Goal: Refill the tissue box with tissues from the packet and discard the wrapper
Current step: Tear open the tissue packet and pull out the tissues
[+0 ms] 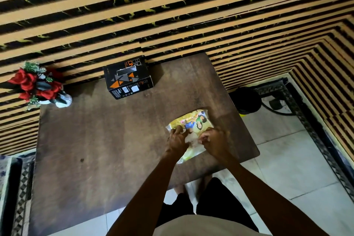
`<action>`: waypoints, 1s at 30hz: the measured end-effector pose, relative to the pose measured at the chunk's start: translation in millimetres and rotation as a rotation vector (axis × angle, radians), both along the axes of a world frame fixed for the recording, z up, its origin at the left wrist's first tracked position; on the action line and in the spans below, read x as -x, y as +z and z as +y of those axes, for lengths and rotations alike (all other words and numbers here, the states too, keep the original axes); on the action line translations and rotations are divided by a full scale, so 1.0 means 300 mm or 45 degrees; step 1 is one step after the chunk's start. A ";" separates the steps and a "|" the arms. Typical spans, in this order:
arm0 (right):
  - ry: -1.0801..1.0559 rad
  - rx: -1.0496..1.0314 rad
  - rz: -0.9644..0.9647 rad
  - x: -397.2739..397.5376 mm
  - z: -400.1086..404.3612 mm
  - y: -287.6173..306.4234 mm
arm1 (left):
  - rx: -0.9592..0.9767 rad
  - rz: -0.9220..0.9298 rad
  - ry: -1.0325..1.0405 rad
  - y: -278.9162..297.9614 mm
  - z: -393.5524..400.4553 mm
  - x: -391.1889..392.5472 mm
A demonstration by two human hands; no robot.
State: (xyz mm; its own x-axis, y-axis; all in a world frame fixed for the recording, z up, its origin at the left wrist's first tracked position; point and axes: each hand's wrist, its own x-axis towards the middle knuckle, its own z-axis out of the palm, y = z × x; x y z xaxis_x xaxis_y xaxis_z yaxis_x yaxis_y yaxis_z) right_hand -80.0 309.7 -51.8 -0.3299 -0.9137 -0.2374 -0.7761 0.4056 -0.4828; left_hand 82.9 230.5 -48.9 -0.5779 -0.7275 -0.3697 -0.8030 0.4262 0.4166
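Note:
A yellow tissue packet [193, 120] with a cartoon print lies on the right side of the brown wooden table [99, 140]. My left hand [177, 141] and my right hand [213, 142] both pinch the packet's near part, fingers closed on the wrapper, with white showing between them. The black tissue box [128, 80] with orange triangles stands at the table's far edge against the wall, its top slot facing up, well apart from both hands.
A vase of red artificial flowers [38, 86] stands at the table's far left corner. A black round bin [247, 99] sits on the tiled floor right of the table. The striped wall runs behind the table. My legs show below the near edge.

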 end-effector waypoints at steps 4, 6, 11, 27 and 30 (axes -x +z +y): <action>0.057 0.122 -0.061 0.021 0.068 0.107 | -0.019 0.152 0.129 0.039 0.000 0.005; 0.087 0.097 -0.186 0.070 0.102 0.090 | -0.023 0.369 0.176 0.069 0.017 0.008; 0.232 0.326 -0.183 0.137 0.135 0.085 | -0.264 0.299 -0.028 0.112 0.112 0.040; 0.424 -0.208 0.124 0.193 0.223 0.152 | -0.309 0.687 0.717 0.212 0.216 0.148; -0.152 -0.216 -0.534 0.133 0.178 0.093 | -0.292 0.695 0.732 0.184 0.235 0.162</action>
